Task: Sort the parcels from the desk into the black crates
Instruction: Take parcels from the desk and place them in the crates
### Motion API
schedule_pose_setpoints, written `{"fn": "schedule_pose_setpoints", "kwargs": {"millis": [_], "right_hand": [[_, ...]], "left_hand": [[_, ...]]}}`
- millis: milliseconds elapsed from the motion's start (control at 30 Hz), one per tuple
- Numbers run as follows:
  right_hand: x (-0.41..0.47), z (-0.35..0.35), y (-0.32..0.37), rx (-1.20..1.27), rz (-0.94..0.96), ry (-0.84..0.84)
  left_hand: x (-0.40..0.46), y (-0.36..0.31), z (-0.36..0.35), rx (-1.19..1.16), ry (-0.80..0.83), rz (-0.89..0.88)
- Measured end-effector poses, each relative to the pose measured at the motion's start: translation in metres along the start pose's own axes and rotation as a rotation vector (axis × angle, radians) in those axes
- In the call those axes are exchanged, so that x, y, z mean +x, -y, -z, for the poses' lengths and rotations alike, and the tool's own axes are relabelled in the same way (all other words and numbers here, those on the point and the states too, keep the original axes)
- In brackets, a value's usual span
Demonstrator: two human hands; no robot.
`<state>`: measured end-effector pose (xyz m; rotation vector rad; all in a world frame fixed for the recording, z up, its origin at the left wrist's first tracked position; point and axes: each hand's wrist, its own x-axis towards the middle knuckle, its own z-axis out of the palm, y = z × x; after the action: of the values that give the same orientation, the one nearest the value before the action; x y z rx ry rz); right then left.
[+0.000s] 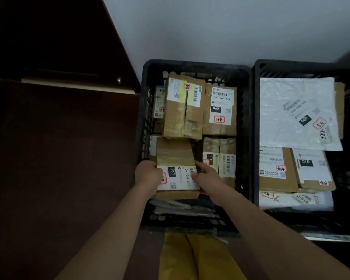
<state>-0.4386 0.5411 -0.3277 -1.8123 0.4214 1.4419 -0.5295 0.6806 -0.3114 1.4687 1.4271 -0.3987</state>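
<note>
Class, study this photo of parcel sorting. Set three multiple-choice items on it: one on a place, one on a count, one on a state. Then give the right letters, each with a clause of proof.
1. Where is the held box?
A. On the floor
B. Over the left crate
C. In the right crate

2. How many black crates show?
A. One
B. Two
C. Four

3. How is the box held?
A. By both hands, one at each side
B. By the left hand alone
C. By no hand

Answers:
1 B, since the box sits above the near parcels of the left crate.
2 B, since two crates stand side by side.
3 A, since the left hand and the right hand grip its opposite sides.
</note>
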Motion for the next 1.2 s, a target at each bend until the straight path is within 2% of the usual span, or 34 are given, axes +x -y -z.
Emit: {"fn": "schedule_pose_setpoints", "kwargs": {"millis": [100, 200, 267, 433, 533, 600, 667, 767, 900, 1000, 1067, 1200], "right_hand": [[0.009, 0.002, -0.008, 0.082, -0.031, -0.048], [0.019, 0.006, -0.013, 0.113, -0.004, -0.082], [0.021, 0.006, -0.016, 0.141, 0.01, -0.091], [0.018, 0.004, -0.017, 0.208, -0.013, -0.015], [0.019, -0.002, -0.02, 0.205, 0.019, -0.031], [0.021, -0.013, -0.023, 0.193, 0.06, -0.086], [0.023, -0.025, -0.027, 0.179, 0.085, -0.125], [0.029, -0.03, -0.04, 0.093, 0.146, -0.126], [0.037, -0.015, -0.035, -0.355, 0.291, -0.128], [0.034, -0.009, -0.023, -0.595, 0.287, -0.048], [0.032, -0.012, -0.022, -0.697, 0.284, -0.001], [0.044, -0.014, -0.031, -0.75, 0.332, -0.006]], "left_hand": [[0.001, 0.008, -0.01, -0.082, 0.055, 0.008], [0.008, 0.014, -0.016, -0.167, 0.176, 0.089], [0.013, 0.019, -0.018, -0.134, 0.243, 0.126], [0.013, 0.032, -0.017, -0.155, 0.352, 0.298], [0.007, 0.038, -0.013, -0.279, 0.351, 0.344], [0.008, 0.043, -0.015, -0.319, 0.287, 0.341], [0.011, 0.053, -0.02, -0.219, 0.188, 0.282], [0.012, 0.064, -0.028, 0.074, 0.081, 0.096], [0.008, 0.07, -0.036, 0.306, -0.057, -0.051], [0.001, 0.066, -0.04, 0.511, -0.147, -0.149], [-0.003, 0.064, -0.04, 0.644, -0.158, -0.21], [0.01, 0.065, -0.037, 0.614, -0.039, -0.226]]}}
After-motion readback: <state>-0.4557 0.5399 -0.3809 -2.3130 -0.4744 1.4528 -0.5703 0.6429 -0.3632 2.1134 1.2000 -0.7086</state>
